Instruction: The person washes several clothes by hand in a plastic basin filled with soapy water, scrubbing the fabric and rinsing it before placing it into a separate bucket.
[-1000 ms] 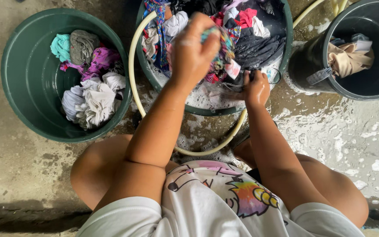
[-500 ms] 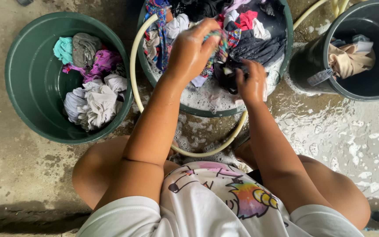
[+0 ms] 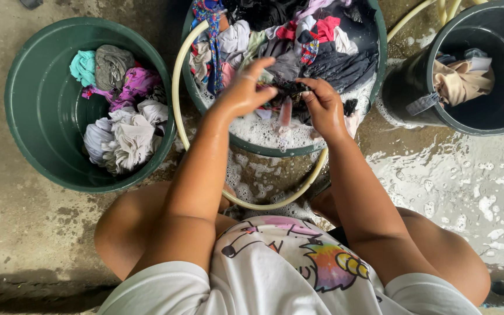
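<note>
I squat on a rough grey concrete floor (image 3: 24, 233) that is dry and stained on my left and wet, streaked with white suds, on my right. My left hand (image 3: 241, 93) and right hand (image 3: 322, 105) meet over the round dark green plastic wash basin (image 3: 275, 147) straight in front of me. The fingers of both hands are pinched on a small dark, multicoloured wet garment (image 3: 284, 96), held between them just above the foamy water at the near side of that basin. My left fingers are partly stretched, with the thumb pressing the cloth; my right fingers curl tightly around its other end. Behind the garment the basin is heaped with a soaked pile of mixed clothes (image 3: 298, 41) in black, grey, red and patterned blue.

A pale yellow rubber hose (image 3: 176, 99) loops from the basin's left rim down across the floor in front of my knees. To my left stands a second round green plastic tub (image 3: 30, 146) holding wrung, twisted pieces (image 3: 121, 105) in white, grey, purple and teal. To my right a dark plastic bucket (image 3: 415, 87) holds beige cloth (image 3: 462, 79).
</note>
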